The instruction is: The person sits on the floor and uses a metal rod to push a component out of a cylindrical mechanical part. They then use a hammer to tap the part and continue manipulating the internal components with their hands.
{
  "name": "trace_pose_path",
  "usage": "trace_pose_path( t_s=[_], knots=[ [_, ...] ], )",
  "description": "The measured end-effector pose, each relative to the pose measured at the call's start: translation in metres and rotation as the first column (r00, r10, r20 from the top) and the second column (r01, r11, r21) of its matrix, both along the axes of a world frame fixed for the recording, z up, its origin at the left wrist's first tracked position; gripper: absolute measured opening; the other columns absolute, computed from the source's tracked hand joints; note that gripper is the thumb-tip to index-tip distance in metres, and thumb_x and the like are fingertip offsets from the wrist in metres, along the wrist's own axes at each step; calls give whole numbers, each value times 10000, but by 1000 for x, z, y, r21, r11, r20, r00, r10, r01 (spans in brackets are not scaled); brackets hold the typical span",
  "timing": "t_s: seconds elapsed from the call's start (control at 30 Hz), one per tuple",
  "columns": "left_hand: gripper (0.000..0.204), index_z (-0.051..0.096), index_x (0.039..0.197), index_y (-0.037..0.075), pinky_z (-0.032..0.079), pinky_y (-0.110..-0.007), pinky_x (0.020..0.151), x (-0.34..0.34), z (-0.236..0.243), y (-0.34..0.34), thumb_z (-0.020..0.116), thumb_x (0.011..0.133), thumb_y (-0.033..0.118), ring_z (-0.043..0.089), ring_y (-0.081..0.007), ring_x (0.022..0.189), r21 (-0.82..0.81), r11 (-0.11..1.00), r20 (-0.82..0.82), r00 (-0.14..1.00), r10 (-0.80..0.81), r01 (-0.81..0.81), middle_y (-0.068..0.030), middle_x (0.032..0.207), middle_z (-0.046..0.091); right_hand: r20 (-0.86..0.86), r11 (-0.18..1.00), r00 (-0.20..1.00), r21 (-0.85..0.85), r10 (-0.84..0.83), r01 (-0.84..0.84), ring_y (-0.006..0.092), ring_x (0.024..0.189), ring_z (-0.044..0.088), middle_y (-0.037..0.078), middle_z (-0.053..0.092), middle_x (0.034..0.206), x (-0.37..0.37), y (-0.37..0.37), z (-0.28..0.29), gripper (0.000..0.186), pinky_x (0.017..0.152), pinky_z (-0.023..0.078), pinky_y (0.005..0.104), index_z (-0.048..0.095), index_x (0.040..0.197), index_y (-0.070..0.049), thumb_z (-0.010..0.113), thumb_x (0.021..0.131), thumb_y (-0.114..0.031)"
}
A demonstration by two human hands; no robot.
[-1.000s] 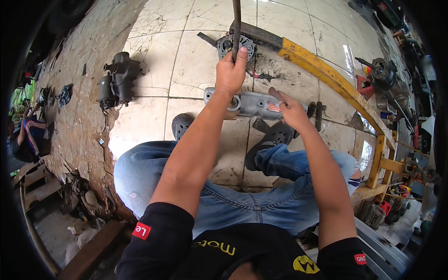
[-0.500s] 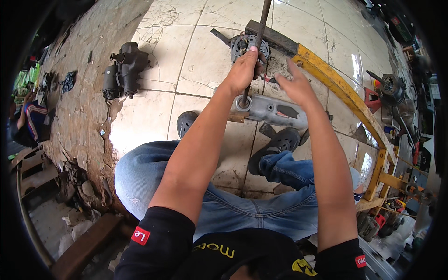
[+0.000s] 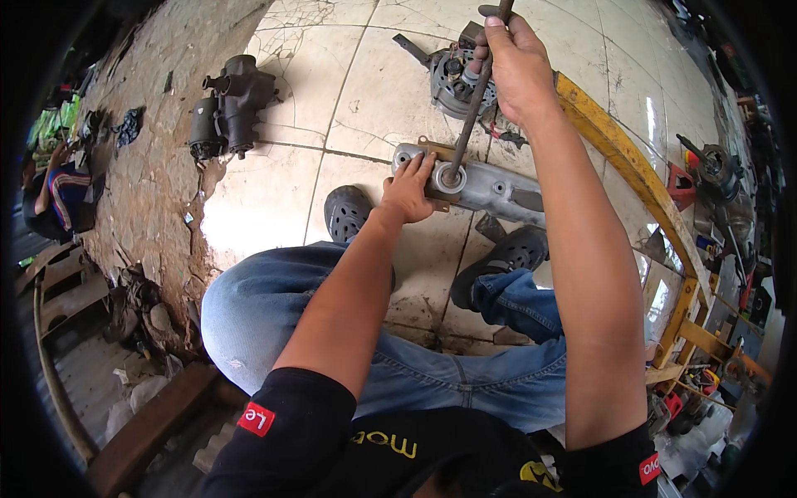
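A long silver cast-metal cover [image 3: 480, 196] lies crosswise on the tiled floor between my feet. My left hand [image 3: 405, 192] rests on its left end, palm down with fingers spread. My right hand [image 3: 525, 76] is closed round the upper part of a dark metal rod [image 3: 473, 120]. The rod leans slightly right and its lower end sits in the cover's round opening [image 3: 451, 176]. Behind the rod lies a round alternator-like part [image 3: 452, 83], with loose wires [image 3: 502, 133] beside it. Brownish flat pieces [image 3: 440, 204] show at the cover's edges.
A yellow metal frame [image 3: 618, 137] curves along my right side. Dark cylindrical machine parts [image 3: 238, 108] stand on the floor at left. Tools and parts crowd the far right, near a red stand [image 3: 682, 186]. A person [image 3: 62, 199] is at the far left edge.
My left hand has let go of the rod and come down onto the cover's left end. My right hand, open before, has moved up and taken hold of the rod, which now leans right.
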State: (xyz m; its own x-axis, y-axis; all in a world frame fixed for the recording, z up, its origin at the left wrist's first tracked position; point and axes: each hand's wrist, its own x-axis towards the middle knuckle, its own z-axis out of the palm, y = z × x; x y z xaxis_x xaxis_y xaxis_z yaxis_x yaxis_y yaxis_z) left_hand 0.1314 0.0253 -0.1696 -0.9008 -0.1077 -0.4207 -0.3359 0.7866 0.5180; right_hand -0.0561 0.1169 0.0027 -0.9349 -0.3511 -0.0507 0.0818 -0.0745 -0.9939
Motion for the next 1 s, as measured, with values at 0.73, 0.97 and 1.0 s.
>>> trace_pose_path(
  t_s=[0.73,0.97,1.0],
  knots=[
    [1040,51,1546,445,84,-784,1084,-2,9,18,679,743,657,172,-271,1502,-226,974,149,988,36,-1,101,1581,315,-365,891,879,213,-308,401,240,633,569,134,578,726,-17,-25,-7,263,594,462,396,565,1025,-9,517,1000,-266],
    [1024,62,1542,454,86,-794,1078,-3,15,17,691,752,626,169,-277,1501,-209,978,185,981,55,-15,101,1581,314,-443,816,882,441,-163,373,465,901,600,298,623,914,-23,-66,-17,254,797,463,493,549,1020,31,462,986,-205],
    [1024,62,1542,453,88,-795,1076,-5,17,18,694,754,620,168,-279,1501,-204,979,189,980,56,-17,100,1581,314,-462,814,875,450,-141,369,478,923,598,309,624,931,-27,-72,-21,255,810,464,497,547,1023,33,462,983,-204]
  ],
)
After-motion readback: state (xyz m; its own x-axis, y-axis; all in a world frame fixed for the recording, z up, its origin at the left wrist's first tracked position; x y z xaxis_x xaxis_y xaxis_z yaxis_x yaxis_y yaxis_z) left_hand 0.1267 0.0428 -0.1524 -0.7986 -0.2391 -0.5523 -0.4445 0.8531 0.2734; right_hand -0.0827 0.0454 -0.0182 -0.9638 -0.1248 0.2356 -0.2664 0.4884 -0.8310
